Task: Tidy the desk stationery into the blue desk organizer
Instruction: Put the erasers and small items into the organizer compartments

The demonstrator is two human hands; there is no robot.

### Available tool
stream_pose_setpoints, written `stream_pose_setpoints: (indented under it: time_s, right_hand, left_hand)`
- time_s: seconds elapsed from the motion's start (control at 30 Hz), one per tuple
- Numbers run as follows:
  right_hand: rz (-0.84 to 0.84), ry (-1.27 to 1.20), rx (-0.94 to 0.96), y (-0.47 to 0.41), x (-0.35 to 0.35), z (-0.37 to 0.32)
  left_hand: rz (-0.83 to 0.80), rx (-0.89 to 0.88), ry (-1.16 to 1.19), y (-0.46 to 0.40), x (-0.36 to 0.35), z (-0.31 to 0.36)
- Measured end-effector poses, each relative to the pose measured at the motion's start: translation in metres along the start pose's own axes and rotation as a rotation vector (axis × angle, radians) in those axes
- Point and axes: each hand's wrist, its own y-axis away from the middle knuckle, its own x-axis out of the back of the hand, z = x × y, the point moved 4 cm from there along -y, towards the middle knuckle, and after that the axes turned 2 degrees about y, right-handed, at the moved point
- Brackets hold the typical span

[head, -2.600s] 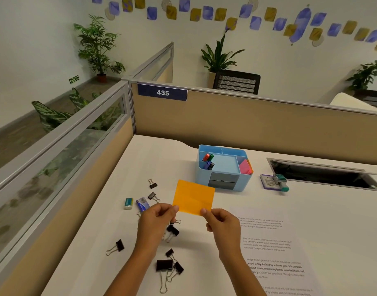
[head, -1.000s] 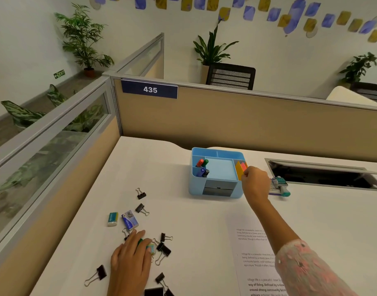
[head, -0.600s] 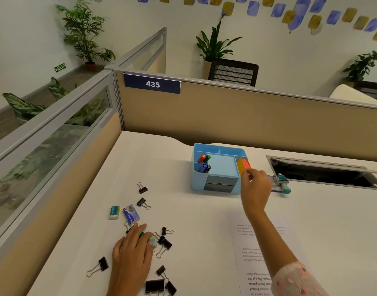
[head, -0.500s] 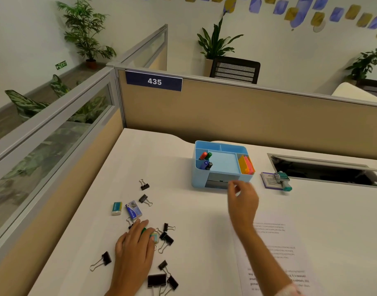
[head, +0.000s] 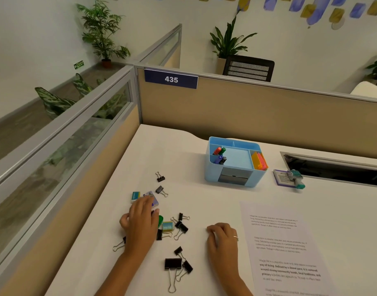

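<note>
Standing open-topped, the blue organizer [head: 234, 162] holds markers [head: 220, 154] left and orange-pink sticky notes [head: 260, 160] right. Left hand [head: 140, 223] lies flat, fingers relaxed, over erasers [head: 150, 199]. Right hand [head: 223, 239] rests loosely curled on the desk [head: 204, 206], grasping nothing.

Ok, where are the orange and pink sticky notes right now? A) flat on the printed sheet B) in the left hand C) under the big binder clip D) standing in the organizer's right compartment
D: the sticky notes stand on edge in the right-hand compartment of the blue organizer, clear of both hands.
</note>
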Motion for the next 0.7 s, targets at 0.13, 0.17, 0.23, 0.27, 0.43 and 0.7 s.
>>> stream_pose_setpoints:
  time_s: [0.13, 0.17, 0.23, 0.27, 0.43, 0.7]
  right_hand:
    - [0.007, 0.007, 0.017, 0.004, 0.003, 0.000]
    - [0.011, 0.008, 0.024, 0.006, 0.003, 0.000]
    - [0.013, 0.006, 0.037, 0.009, 0.003, 0.003]
    - [0.008, 0.005, 0.041, 0.010, 0.004, 0.004]
    - [-0.032, -0.014, 0.040, 0.016, 0.006, 0.011]
    - [-0.530, -0.729, -0.318, -0.003, 0.025, -0.021]
  left_hand:
    - [-0.214, 0.052, -0.123, -0.034, -0.003, -0.011]
    - [-0.252, 0.055, -0.149, -0.040, -0.005, -0.013]
    - [-0.292, 0.051, -0.179, -0.050, -0.007, -0.015]
    - [-0.299, 0.042, -0.186, -0.052, -0.007, -0.015]
    - [-0.225, -0.011, -0.146, -0.053, 0.000, -0.004]
    - [-0.564, -0.034, 0.604, 0.010, 0.009, 0.044]
